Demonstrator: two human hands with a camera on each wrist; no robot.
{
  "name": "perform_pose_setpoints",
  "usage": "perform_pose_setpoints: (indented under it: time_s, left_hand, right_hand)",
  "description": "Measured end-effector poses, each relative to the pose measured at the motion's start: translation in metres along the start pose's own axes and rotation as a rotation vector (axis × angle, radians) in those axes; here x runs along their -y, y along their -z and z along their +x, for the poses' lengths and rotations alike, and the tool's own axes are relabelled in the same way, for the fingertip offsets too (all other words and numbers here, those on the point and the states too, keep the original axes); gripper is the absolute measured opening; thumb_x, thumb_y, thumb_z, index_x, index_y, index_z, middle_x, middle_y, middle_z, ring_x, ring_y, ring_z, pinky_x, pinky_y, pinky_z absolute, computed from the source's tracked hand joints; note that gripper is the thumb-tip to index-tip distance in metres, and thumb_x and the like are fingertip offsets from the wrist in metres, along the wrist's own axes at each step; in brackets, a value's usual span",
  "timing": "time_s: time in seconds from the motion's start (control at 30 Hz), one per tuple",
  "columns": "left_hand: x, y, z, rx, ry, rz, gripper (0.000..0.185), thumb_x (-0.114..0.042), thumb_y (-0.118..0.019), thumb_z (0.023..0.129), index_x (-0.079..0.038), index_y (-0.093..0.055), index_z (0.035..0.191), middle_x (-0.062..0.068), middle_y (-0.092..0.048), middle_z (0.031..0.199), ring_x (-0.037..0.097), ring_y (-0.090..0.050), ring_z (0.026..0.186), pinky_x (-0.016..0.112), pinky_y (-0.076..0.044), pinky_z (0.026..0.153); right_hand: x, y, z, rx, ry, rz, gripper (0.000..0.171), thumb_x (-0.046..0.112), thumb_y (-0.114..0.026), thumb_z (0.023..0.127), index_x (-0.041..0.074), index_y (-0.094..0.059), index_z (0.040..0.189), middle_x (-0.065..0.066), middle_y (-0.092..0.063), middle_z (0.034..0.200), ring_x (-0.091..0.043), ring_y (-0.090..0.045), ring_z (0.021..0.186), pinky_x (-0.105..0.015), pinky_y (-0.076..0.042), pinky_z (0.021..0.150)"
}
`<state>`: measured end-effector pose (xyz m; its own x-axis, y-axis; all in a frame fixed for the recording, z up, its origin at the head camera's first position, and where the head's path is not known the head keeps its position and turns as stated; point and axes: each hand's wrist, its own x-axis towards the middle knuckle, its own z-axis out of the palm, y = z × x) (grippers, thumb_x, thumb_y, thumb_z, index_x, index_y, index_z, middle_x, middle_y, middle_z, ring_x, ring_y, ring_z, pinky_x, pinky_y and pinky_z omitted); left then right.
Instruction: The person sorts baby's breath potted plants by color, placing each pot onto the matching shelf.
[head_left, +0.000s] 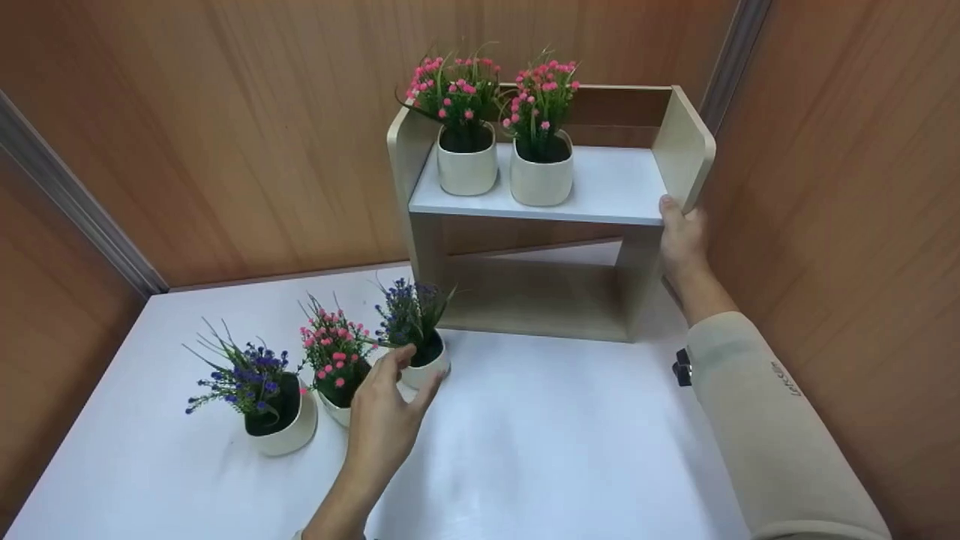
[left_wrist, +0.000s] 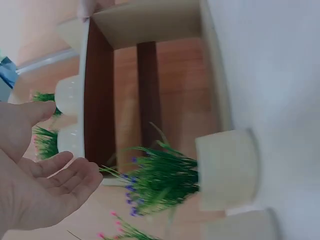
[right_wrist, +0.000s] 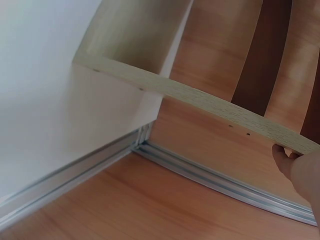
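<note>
A light wooden shelf unit (head_left: 679, 142) stands at the back right of the white table (head_left: 555, 450). Two white pots of pink flowers (head_left: 466, 161) (head_left: 541, 169) sit on its upper board. My right hand (head_left: 679, 229) grips the lower front edge of the shelf's right side panel (right_wrist: 200, 100), and its thumb (right_wrist: 292, 167) shows at that edge. My left hand (head_left: 405, 373) is open, its fingers spread just short of a white pot of purple flowers (head_left: 429, 360) (left_wrist: 227, 170). The open palm (left_wrist: 40, 185) holds nothing.
On the table to the left of the purple pot stand a pink-flowered pot (head_left: 337, 375) and a blue-flowered pot (head_left: 281, 420). Wood-panelled walls (head_left: 225, 135) close in behind and on both sides. The shelf's lower opening (head_left: 532, 292) holds nothing.
</note>
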<state>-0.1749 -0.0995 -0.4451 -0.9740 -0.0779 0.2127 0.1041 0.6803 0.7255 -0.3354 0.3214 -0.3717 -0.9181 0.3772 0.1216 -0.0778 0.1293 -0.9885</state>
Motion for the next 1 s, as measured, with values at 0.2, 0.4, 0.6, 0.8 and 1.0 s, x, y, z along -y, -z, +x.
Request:
perform_pose_setpoints:
  time_s: [0.2,0.4,0.6,0.8,1.0]
  left_hand:
    - [0.023,-0.02,-0.012,0.066,0.141,0.022,0.065,-0.033,-0.08,0.1,-0.001,-0.058,0.152,0.024,-0.068,0.148,0.043,-0.068,0.134,0.055,-0.058,0.111]
    - [0.036,-0.04,-0.012,0.133,0.223,0.007,0.097,-0.036,-0.083,0.098,0.005,-0.029,0.168,0.03,-0.035,0.173,0.047,-0.041,0.158,0.06,-0.039,0.128]
    - [0.048,-0.056,-0.006,0.126,0.209,-0.044,0.112,-0.037,-0.083,0.097,0.011,-0.012,0.169,0.034,-0.015,0.178,0.05,-0.025,0.164,0.06,-0.03,0.133]
    - [0.06,-0.065,0.008,0.126,0.216,-0.1,0.111,-0.036,-0.08,0.099,0.012,-0.007,0.168,0.035,-0.009,0.178,0.05,-0.017,0.167,0.06,-0.024,0.135]
    - [0.064,-0.07,0.023,0.12,0.235,-0.136,0.112,-0.035,-0.079,0.099,0.014,-0.005,0.168,0.036,-0.004,0.178,0.049,-0.01,0.168,0.059,-0.016,0.138]
  right_hand:
    - [0.0,0.003,0.003,-0.008,-0.028,0.001,0.068,0.044,-0.04,0.116,0.007,-0.02,0.17,-0.013,-0.028,0.177,-0.027,-0.027,0.164,-0.044,-0.014,0.141]
    - [0.0,0.002,0.005,-0.015,-0.045,0.003,0.069,0.043,-0.04,0.116,0.003,-0.02,0.169,-0.016,-0.029,0.176,-0.028,-0.029,0.162,-0.043,-0.017,0.14]
    - [0.0,-0.001,0.003,-0.013,-0.023,-0.003,0.067,0.042,-0.04,0.116,0.002,-0.025,0.167,-0.017,-0.035,0.171,-0.027,-0.035,0.156,-0.045,-0.022,0.138]
    - [0.003,-0.002,0.0,-0.007,-0.033,-0.005,0.071,0.046,-0.04,0.116,0.004,-0.019,0.169,-0.015,-0.026,0.176,-0.026,-0.028,0.159,-0.046,-0.016,0.14]
    - [0.0,-0.001,0.0,-0.004,-0.05,-0.013,0.071,0.046,-0.038,0.116,0.004,-0.016,0.169,-0.015,-0.024,0.176,-0.027,-0.026,0.159,-0.047,-0.017,0.14]
